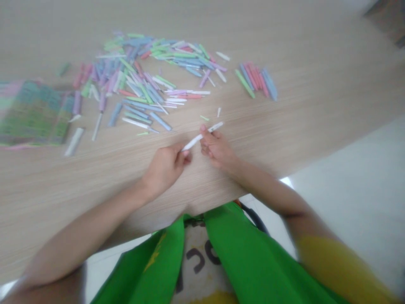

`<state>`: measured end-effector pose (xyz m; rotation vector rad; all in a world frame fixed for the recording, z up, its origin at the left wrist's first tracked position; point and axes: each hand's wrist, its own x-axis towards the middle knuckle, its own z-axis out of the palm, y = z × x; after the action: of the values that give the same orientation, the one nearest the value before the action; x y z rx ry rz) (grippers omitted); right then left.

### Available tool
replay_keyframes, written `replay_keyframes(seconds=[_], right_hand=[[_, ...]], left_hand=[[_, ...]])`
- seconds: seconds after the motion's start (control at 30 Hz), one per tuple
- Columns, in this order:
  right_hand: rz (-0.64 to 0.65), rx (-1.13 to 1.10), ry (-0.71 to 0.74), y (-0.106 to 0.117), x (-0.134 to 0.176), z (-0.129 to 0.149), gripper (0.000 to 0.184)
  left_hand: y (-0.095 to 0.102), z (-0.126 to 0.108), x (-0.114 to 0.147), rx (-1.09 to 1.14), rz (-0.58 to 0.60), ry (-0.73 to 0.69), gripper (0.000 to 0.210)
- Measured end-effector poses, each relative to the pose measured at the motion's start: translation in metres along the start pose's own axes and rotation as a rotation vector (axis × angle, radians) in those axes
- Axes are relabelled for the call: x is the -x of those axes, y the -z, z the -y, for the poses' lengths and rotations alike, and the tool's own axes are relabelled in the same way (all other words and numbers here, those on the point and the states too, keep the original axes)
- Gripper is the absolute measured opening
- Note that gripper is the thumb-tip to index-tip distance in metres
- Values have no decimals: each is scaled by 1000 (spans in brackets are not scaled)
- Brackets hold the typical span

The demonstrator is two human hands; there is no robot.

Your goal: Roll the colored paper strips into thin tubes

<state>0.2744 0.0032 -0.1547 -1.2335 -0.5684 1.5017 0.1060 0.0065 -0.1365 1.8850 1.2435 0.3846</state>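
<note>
Both bare hands in view above the near part of a pale, wood-grained table [300, 101]. Left hand [166, 165]: thumb and fingers pinched on the lower-left end of a slim, white, rod-shaped stick [192, 142], material not determinable. Right hand [220, 151]: thumb and fingers closed on the same stick toward its other end, tip projecting past the thumb. Stick position: spanning the gap between the hands, tilted, right end farther from the body. Just beyond the right hand, two small slivers lie apart on the surface: a thin light-green sliver [204, 118] and a short white sliver [219, 112]. Farther off, a loose, overlapping heap of pastel blue, green, pink, purple and white rod-shaped sticks [136, 95]. Right of the heap, separate from it, a small side-by-side cluster of green, pink and blue rods [255, 80]. At far left, a flat-looking stack with a blurred green, teal and pink surface [34, 112]; print illegible. Near it, a short whitish rod [75, 142] lies at a slant. Below the table edge: bright green cloth [249, 253] on the person; yellow sleeve [335, 261] on the right arm.
</note>
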Motion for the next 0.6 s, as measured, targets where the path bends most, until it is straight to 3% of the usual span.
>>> replay_keyframes(seconds=[0.13, 0.27, 0.43, 0.6], right_hand=[[161, 122, -42, 0, 5, -3, 59], [292, 210, -69, 1, 9, -2, 58], [389, 221, -94, 6, 6, 4, 52], [353, 139, -59, 4, 6, 3, 51]], left_hand=[[9, -2, 4, 347, 255, 238, 35], [16, -7, 6, 528, 288, 408, 26], [19, -1, 5, 589, 167, 405, 21], [4, -5, 5, 346, -103, 192, 25]])
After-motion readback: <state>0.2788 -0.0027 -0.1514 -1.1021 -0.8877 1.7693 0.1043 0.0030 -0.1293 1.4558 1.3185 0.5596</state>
